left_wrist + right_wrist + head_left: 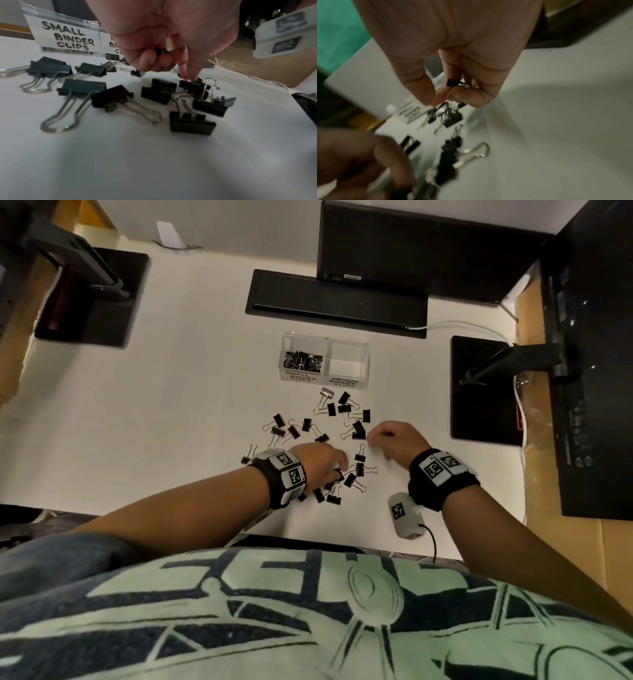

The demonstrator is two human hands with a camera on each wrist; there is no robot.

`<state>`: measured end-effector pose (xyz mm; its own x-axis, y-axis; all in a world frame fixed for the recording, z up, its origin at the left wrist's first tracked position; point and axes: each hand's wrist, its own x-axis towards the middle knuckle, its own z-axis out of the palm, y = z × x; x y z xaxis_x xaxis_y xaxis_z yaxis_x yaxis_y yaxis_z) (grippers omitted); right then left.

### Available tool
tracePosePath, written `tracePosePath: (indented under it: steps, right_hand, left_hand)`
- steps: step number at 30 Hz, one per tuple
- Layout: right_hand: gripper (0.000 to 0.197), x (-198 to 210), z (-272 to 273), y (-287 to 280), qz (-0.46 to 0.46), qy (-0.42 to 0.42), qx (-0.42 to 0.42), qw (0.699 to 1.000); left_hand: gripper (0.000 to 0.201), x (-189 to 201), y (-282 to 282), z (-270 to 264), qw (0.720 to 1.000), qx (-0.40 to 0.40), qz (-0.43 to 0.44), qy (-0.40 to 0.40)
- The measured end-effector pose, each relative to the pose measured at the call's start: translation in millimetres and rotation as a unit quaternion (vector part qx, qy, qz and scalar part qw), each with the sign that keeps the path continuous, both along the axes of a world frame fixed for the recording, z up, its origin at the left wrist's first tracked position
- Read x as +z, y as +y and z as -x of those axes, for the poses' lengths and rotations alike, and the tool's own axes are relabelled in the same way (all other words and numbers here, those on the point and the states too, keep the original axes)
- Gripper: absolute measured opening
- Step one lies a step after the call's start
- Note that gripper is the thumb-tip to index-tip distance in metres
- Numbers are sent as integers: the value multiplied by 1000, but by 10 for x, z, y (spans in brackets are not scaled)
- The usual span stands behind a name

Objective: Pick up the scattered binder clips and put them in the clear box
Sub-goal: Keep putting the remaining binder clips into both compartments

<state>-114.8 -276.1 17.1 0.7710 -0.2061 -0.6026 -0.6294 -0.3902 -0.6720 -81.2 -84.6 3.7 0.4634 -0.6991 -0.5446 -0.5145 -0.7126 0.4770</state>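
Note:
Several black binder clips (308,428) lie scattered on the white table in front of the clear two-compartment box (325,364), whose left side, labelled small binder clips, holds clips; the right side looks empty. My left hand (323,465) hovers over a cluster of clips, its curled fingers holding a small black clip (160,51) against the palm while the index finger touches another clip (193,84) on the table. My right hand (390,438) is curled, and in the right wrist view its fingers hold a small black clip (453,82) with silver handles.
A black bar (337,302) and a monitor (428,251) stand behind the box. Black monitor bases sit at the left (92,299) and right (486,392). A white marked cylinder with a cable (404,515) lies near the table's front edge. Cardboard (613,559) lies at the right.

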Motion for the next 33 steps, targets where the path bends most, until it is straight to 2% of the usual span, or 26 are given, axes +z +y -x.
tracePosePath:
  steps: [2,4,9,12,16,19,22,25,29,33]
  right_hand:
    - [5,-63,69,42,54,4,94,994]
    - [7,-138,128,76,99,7,139,985]
    - [13,-219,158,111,122,-4,151,981]
    - [10,-208,117,106,147,-42,134,979]
    - [12,-156,74,128,126,-60,115,984]
    - [14,-138,104,222,100,-38,183,977]
    - [16,-152,167,333,103,-21,262,959]
    - [18,-165,203,409,114,-13,304,946]
    - [23,-194,233,507,121,-3,316,941]
    - [17,-243,230,577,168,-14,336,927]
  left_hand:
    - [23,-18,-10,-15,1000,0,-3,-3]
    - [25,-21,3,-63,1000,15,0,-5]
    - [24,-44,87,-256,996,72,6,-51]
    - [27,-22,121,-302,993,99,21,-68]
    - [29,32,157,-211,997,51,29,-44]
    - [35,5,146,-89,1000,-12,9,-19]
    - [34,-59,114,-15,1000,-26,-2,-15]
    - [30,-67,140,-64,1000,9,1,-28]
    - [27,-17,273,-219,996,62,33,-51]
    - [26,19,396,-322,992,108,19,-56]
